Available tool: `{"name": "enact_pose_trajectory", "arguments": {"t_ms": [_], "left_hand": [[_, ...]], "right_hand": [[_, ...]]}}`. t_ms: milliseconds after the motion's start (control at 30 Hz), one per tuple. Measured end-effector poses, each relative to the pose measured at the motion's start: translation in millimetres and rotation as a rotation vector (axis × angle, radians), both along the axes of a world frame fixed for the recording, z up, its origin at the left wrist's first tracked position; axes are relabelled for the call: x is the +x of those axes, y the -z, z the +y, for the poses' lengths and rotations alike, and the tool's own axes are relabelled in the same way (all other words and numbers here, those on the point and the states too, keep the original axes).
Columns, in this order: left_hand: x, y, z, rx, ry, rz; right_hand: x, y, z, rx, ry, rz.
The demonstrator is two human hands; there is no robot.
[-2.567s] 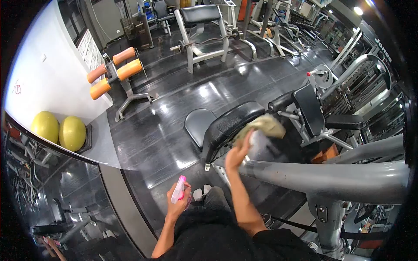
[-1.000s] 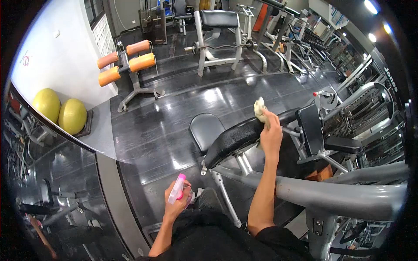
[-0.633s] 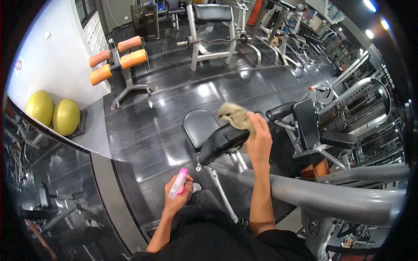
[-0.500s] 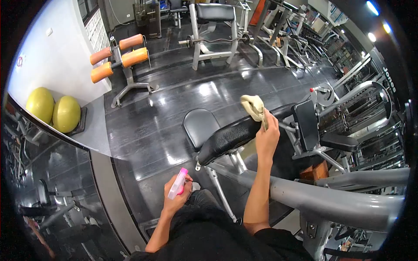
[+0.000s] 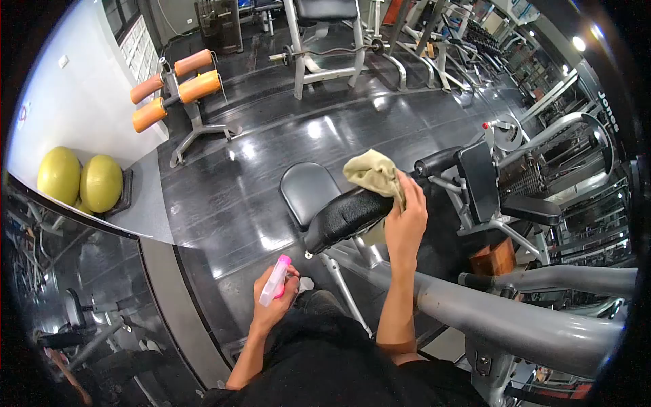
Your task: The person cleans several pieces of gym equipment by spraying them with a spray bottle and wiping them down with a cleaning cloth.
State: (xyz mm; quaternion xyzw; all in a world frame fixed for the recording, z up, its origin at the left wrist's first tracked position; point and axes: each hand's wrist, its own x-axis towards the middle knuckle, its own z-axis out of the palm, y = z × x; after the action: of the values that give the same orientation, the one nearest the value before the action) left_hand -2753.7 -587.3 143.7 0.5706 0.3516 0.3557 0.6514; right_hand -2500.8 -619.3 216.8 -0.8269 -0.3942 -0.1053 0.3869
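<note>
My right hand [image 5: 407, 216] grips a beige cloth [image 5: 373, 173], which drapes over the far right end of a black padded cushion [image 5: 349, 216] on a gym machine. The cushion has a shiny, creased cover. Down at the lower left, my left hand [image 5: 272, 298] is closed around a small spray bottle [image 5: 274, 283] with a clear body and a pink top. A rounded black seat [image 5: 310, 193] sits just beyond the cushion, to its left.
The thick grey frame tube [image 5: 515, 319] runs along my right. A mirror [image 5: 88, 292] stands on the left, near two yellow-green exercise balls [image 5: 102, 182]. Orange roller pads [image 5: 200, 86] and a curl bench with a bar [image 5: 325, 51] are further off. A wooden box [image 5: 494, 258] lies at right.
My right hand has moved slightly left and down with the cloth, which is now spread wider over the cushion. The view has shifted a little; the left hand still holds the bottle.
</note>
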Motion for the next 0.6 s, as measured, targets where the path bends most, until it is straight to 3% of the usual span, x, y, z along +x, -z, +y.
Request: {"name": "enact_pose_trajectory", "arguments": {"t_ms": [33, 167, 533, 600], "left_hand": [[1.2, -1.1, 0.3, 0.007, -0.007, -0.001], [5.1, 5.2, 1.7, 0.010, 0.012, -0.009], [8.8, 15.3, 22.8, 0.035, 0.060, 0.079], [0.8, 17.3, 30.0, 0.033, 0.033, 0.084]], "right_hand": [[0.6, 0.3, 3.8, 0.006, 0.089, 0.055], [-18.7, 3.7, 6.1, -0.077, -0.218, -0.246], [-75.2, 33.8, -14.4, -0.206, -0.473, -0.408], [-74.8, 26.9, -13.5, -0.180, -0.488, -0.333]]}}
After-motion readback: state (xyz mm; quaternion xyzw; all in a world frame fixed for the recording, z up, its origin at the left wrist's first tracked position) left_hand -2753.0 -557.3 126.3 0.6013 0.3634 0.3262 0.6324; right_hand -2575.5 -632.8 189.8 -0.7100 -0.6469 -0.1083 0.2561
